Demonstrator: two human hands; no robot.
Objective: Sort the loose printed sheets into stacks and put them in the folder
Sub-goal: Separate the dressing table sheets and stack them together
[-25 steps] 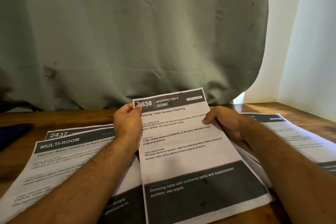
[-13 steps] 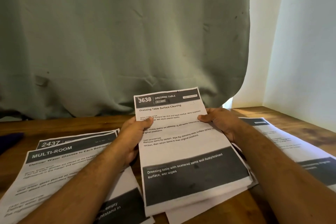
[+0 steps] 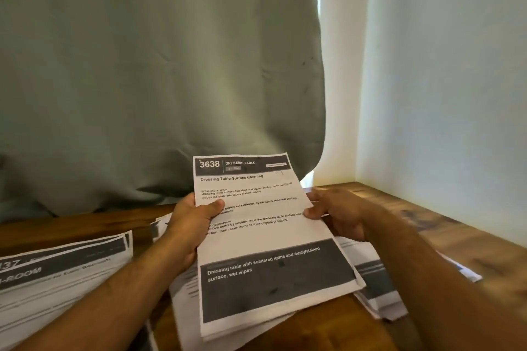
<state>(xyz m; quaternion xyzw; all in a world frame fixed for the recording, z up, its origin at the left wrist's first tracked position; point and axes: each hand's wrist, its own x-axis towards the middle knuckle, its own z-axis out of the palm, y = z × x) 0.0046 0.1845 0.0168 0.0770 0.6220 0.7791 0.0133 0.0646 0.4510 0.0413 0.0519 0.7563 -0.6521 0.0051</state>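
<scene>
A thin stack of printed sheets (image 3: 265, 239), its top page headed "3638 Dressing Table Surface Cleaning", is held tilted above the wooden table (image 3: 445, 225). My left hand (image 3: 194, 225) grips its left edge with the thumb on the page. My right hand (image 3: 336, 211) pinches the right edge, fingers behind the paper. More loose sheets (image 3: 376, 279) lie under and to the right of the held stack. A second pile headed "MULTI-ROOM" (image 3: 57, 279) lies at the left. No folder is in view.
A grey-green curtain (image 3: 159, 65) hangs behind the table. A pale wall (image 3: 445, 80) closes the right side, meeting the table's back right corner.
The held stack has shifted right and risen a little in both hands. The view has swung right, so the left pile now sits at the frame's left edge.
</scene>
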